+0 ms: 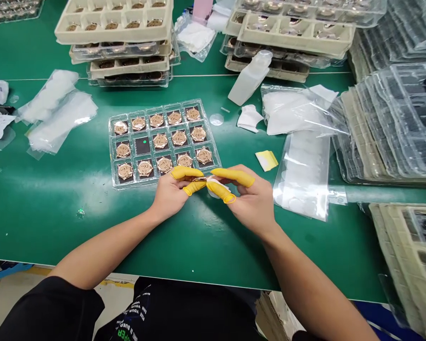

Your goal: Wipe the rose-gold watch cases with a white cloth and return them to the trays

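Note:
Yellow finger cots cover the thumbs and forefingers of both hands. My left hand (175, 192) pinches a gold-coloured watch case (199, 179), seen nearly edge-on. Pressed around the other side of the case, my right hand (246, 194) also holds a small white cloth (216, 185), partly hidden by the fingers. Just beyond the hands lies a clear plastic tray (112, 166) of gold watch cases, their marked backs facing up. One compartment (142, 146) in its middle row holds no case, only a black base with a green dot.
Stacked trays of parts (115, 35) stand at the back left, more (298, 33) at the back right. A white plastic bottle (250, 78) leans or tilts near them. Clear bags (301, 175), a yellow-and-white pad (266, 161) and piled empty trays (394, 128) lie to the right.

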Tool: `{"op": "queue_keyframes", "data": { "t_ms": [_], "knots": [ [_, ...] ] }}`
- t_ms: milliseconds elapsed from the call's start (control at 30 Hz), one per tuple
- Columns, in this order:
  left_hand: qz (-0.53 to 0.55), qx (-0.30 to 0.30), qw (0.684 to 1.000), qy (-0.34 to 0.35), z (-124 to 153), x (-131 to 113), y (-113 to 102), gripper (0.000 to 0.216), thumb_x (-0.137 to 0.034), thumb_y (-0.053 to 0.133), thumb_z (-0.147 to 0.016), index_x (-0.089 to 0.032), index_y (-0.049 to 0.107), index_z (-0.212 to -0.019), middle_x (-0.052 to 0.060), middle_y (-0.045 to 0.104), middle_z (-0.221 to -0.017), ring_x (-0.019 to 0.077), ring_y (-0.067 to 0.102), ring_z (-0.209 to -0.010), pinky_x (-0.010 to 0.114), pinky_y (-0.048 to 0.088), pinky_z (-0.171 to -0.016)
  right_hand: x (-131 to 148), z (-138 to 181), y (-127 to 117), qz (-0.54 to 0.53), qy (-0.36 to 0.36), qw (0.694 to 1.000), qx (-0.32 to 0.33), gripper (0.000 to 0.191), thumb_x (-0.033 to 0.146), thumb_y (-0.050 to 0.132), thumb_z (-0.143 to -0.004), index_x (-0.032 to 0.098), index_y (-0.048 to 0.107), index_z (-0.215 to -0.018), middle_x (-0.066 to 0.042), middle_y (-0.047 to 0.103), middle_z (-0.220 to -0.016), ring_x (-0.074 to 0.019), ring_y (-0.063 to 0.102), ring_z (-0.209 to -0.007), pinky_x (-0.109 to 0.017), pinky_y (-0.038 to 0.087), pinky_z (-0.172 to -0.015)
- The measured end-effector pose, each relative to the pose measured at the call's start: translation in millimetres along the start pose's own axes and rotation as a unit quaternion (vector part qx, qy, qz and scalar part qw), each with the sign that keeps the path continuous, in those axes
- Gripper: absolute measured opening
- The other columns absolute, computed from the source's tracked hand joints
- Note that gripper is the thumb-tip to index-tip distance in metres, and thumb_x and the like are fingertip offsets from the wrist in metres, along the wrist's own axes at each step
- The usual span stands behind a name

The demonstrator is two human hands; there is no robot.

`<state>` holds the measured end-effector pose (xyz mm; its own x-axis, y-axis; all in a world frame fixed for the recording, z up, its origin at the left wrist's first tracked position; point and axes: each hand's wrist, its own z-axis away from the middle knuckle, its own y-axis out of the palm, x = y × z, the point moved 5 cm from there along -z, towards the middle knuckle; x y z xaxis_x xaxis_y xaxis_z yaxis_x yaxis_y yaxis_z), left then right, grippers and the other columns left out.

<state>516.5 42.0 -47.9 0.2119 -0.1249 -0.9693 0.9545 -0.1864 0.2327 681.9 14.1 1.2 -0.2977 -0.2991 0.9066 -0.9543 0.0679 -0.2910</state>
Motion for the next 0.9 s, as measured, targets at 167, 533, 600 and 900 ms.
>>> {"op": "queue_keyframes", "data": {
  "t_ms": [167, 533, 600, 900],
  "knots": [
    [-0.011, 0.003, 1.0, 0.003, 1.1, 0.6, 0.5, 0.035, -0.042, 0.092, -0.065, -0.021, 0.078, -0.09, 0.004, 0.071, -0.096, 0.0182, 0.072, -0.088, 0.034, 0.062, -0.085, -25.7, 5.7, 8.6, -0.158, 0.17, 0.973, -0.012, 0.046, 0.039, 0.085, -0.075, 0.027, 0.069, -0.116, -0.001, 0.065, -0.098, -0.0133, 0.07, -0.082, -0.028, 0.062, -0.07],
    [-0.041, -0.012, 0.999, 0.009, 1.7, -3.8, 0.2, 0.029, -0.041, 0.09, -0.069, -0.023, 0.078, -0.089, 0.004, 0.072, -0.093, 0.0171, 0.071, -0.087, 0.033, 0.062, -0.083, 2.5, -10.3, -29.3, 0.1, -0.018, 0.995, -0.02, 0.004, 0.033, 0.076, -0.084, 0.03, 0.076, -0.085, -0.003, 0.076, -0.1, -0.0244, 0.071, -0.099, -0.046, 0.058, -0.091],
    [-0.044, -0.012, 0.999, 0.01, 1.4, -3.1, 0.0, 0.03, -0.042, 0.09, -0.069, -0.023, 0.078, -0.089, 0.004, 0.073, -0.093, 0.0174, 0.071, -0.086, 0.034, 0.062, -0.083, 2.5, -12.2, -38.4, 0.113, -0.013, 0.992, -0.047, 0.007, 0.037, 0.076, -0.084, 0.03, 0.075, -0.084, -0.002, 0.077, -0.097, -0.0265, 0.071, -0.102, -0.049, 0.056, -0.096],
    [-0.082, 0.016, 0.996, -0.009, 4.1, 1.9, 3.7, 0.03, -0.04, 0.088, -0.071, -0.022, 0.079, -0.092, 0.006, 0.077, -0.093, 0.0197, 0.074, -0.083, 0.034, 0.063, -0.078, 6.3, -2.1, -40.4, 0.205, -0.022, 0.967, -0.148, 0.015, 0.03, 0.069, -0.089, 0.031, 0.075, -0.103, -0.004, 0.075, -0.091, -0.0229, 0.071, -0.084, -0.044, 0.059, -0.084]
  ]
}}
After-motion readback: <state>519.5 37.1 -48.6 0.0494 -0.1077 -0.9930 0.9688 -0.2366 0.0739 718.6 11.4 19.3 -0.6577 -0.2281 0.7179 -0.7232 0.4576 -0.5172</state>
